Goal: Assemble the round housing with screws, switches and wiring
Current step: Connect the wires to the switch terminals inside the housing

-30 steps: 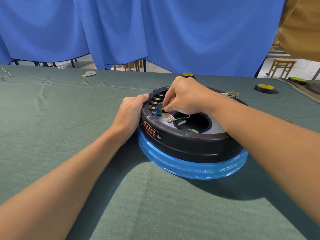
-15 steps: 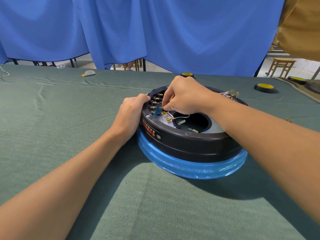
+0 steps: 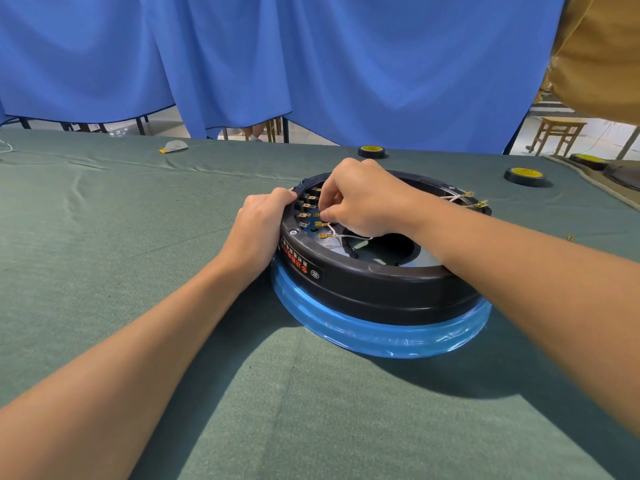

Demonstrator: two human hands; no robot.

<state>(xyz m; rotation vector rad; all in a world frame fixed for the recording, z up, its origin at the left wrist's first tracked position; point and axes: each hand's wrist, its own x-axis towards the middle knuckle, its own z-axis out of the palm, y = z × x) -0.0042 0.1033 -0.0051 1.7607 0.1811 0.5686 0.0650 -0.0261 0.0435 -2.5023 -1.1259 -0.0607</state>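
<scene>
A round black housing (image 3: 374, 289) with a blue film-wrapped base sits on the green cloth. My left hand (image 3: 258, 233) grips its left rim. Over the inner left side, my right hand (image 3: 363, 199) pinches a white wire with a brass terminal (image 3: 323, 224) beside a row of switch terminals (image 3: 308, 206). A second brass terminal (image 3: 325, 236) on a white wire lies just below it. Two more wire ends with brass terminals (image 3: 474, 199) stick out over the far right rim.
Black tape rolls with yellow cores lie at the back (image 3: 371, 151) and back right (image 3: 524, 176). A small white and yellow object (image 3: 174, 146) lies back left. Blue curtains hang behind the table. A small brass part (image 3: 569, 238) rests on the cloth at right.
My right hand's fingers have shifted slightly at the terminal row while pinching the wire terminal. My left hand stays on the rim.
</scene>
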